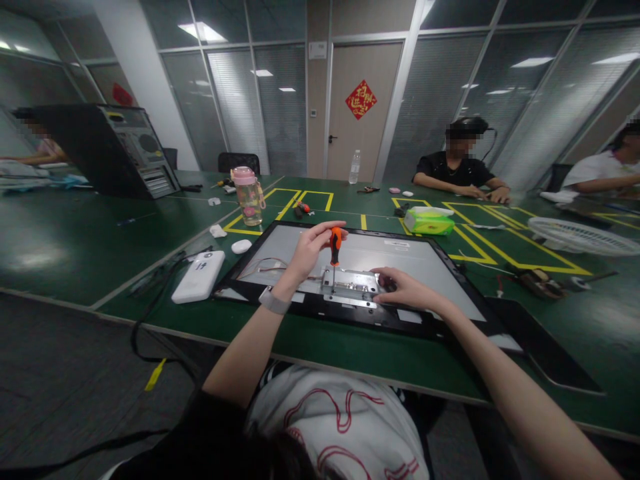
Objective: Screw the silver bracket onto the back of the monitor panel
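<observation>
A monitor panel (400, 257) lies face down on the green table, its black frame toward me and a small metal board (353, 285) near its front edge. My left hand (310, 250) is closed round an orange-handled screwdriver (335, 245), held upright with its tip on the metal board. My right hand (403, 288) rests on the right end of the board, fingers curled against it. A grey band sits on my left wrist.
A white box (199, 276) and black cable lie left of the panel, a pink-lidded bottle (249, 195) behind. A green tissue pack (429, 221), a white fan guard (583, 235), a computer case (117, 150) and other people sit around the table (75, 233).
</observation>
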Available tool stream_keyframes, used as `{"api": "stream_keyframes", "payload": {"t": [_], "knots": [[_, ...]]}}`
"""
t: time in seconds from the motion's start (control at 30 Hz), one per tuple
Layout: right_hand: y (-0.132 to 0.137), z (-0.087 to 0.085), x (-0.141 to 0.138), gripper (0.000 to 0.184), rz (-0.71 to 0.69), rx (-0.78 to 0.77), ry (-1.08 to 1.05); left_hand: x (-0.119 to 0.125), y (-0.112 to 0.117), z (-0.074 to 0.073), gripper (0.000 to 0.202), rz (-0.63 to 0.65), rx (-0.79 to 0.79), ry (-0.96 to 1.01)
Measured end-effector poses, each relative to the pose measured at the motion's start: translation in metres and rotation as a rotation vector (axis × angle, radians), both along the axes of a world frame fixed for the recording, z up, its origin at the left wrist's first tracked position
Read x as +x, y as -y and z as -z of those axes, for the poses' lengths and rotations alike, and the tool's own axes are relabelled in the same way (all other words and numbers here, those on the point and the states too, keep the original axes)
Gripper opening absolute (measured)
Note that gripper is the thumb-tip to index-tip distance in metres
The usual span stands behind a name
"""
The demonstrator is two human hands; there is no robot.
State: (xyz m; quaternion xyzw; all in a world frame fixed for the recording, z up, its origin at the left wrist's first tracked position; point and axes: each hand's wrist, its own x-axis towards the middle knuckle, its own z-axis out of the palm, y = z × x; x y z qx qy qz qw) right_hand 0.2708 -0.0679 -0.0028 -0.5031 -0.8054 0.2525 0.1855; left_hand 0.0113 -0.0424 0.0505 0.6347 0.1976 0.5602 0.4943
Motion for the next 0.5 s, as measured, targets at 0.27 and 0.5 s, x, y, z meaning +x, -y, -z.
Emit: {"api": "stream_keyframes", "payload": {"t": [0.27,0.5], "knots": [[-0.0006,0.0013,0.0007,0.069,-0.008,0.015,-0.005,-0.0003,0.0057,-0.003,0.027,-0.129,0.122,-0.154],[-0.0004,0.0012,0.0013,0.069,-0.014,0.024,-0.004,0.0018,0.0041,-0.0019,0.028,-0.045,0.05,-0.029]]}}
